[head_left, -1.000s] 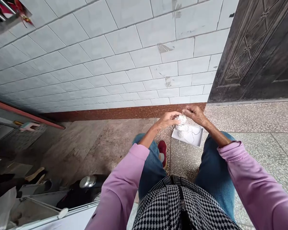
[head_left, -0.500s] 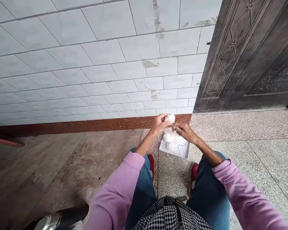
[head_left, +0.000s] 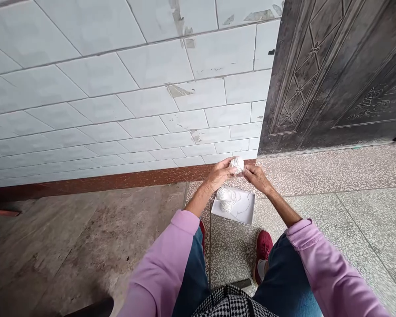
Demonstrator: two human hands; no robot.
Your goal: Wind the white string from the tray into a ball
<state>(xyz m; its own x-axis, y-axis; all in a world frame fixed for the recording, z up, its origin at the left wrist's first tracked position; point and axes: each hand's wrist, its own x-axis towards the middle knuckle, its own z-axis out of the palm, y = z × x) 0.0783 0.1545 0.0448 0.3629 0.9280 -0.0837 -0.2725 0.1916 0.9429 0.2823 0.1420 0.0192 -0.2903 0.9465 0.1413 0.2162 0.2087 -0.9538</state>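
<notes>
A white ball of yarn (head_left: 237, 164) is held in my left hand (head_left: 220, 174), its fingers curled round the ball's left side. My right hand (head_left: 255, 177) is at the ball's right side, thumb and fingers pinched together; whatever is between them is too small to make out, though a strand of yarn seems likely there. Below both hands, a shallow white box (head_left: 247, 207) lies on the floor. Inside it, toward the left, are white yarn balls (head_left: 225, 206) with loose strands spread around them.
A white tiled wall (head_left: 145, 101) with a brown skirting strip (head_left: 125, 178) stands in front. To the right is a dark embossed door (head_left: 330, 79). Speckled stone floor (head_left: 317, 233) lies under the box, worn concrete (head_left: 119, 237) at left. A red shoe (head_left: 263, 245) is close to the box.
The view has shifted a little. My right hand has moved from the lower edge of the yarn ball to its right side, and more of the ball shows now.
</notes>
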